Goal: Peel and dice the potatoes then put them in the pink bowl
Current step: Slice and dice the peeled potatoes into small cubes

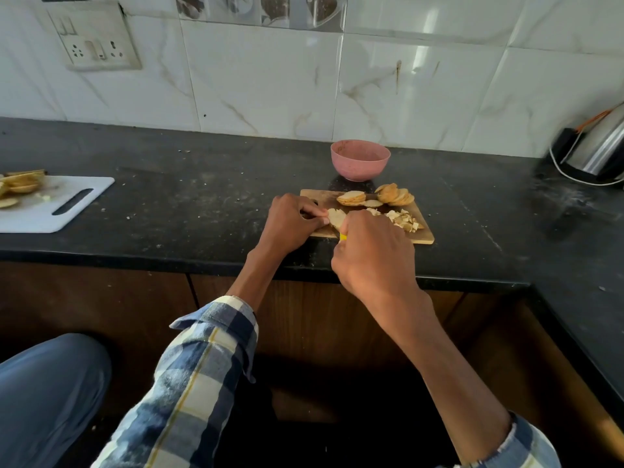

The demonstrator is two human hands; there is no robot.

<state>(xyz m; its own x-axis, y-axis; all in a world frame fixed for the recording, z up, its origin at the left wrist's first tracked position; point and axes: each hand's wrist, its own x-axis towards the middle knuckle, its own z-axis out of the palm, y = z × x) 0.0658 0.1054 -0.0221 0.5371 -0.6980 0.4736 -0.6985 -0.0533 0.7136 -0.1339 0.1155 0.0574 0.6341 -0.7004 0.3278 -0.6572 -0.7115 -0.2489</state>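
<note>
- Lying on the wooden board (426,236), the potato slice (336,217) sits between both hands, with stacked slices (351,198) and diced bits (403,220) behind it.
- The left hand (292,224) pins the slice with curled fingertips.
- The right hand (373,251) wraps a yellow-handled knife (343,236); its blade is hidden.
- Keeping the left fingertips tucked back and cutting straight down should give even dice.
- The pink bowl (360,160) waits just beyond the board; its contents cannot be seen.
</note>
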